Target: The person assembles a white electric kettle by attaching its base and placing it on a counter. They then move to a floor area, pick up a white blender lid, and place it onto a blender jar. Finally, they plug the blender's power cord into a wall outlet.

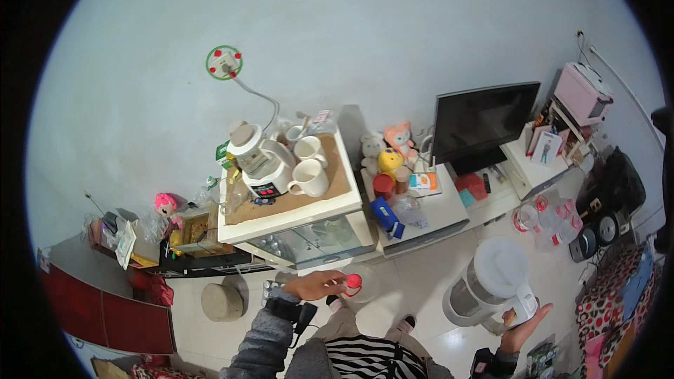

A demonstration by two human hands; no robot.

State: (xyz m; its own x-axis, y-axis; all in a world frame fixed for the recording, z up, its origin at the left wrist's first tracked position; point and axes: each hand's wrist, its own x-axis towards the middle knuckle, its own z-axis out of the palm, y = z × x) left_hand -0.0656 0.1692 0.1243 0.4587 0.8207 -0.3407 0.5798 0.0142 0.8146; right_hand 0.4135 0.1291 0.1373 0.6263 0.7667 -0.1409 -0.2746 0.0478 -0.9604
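Observation:
My left hand reaches over the floor, its fingers closed at the neck of a large clear plastic bottle just beside the red cap. The bottle's see-through body shows only faintly against the pale tiles. On the other side, my right hand holds a clear glass kettle by its white handle, with some fingers hidden behind it. A white lid covers the kettle's top. The kettle is held off to the right, apart from the bottle.
Ahead stands a glass-fronted cabinet bearing a white electric appliance with a glass jug and white mugs. To its right are plush toys and a television. Empty-looking bottles and a round stool are on the floor.

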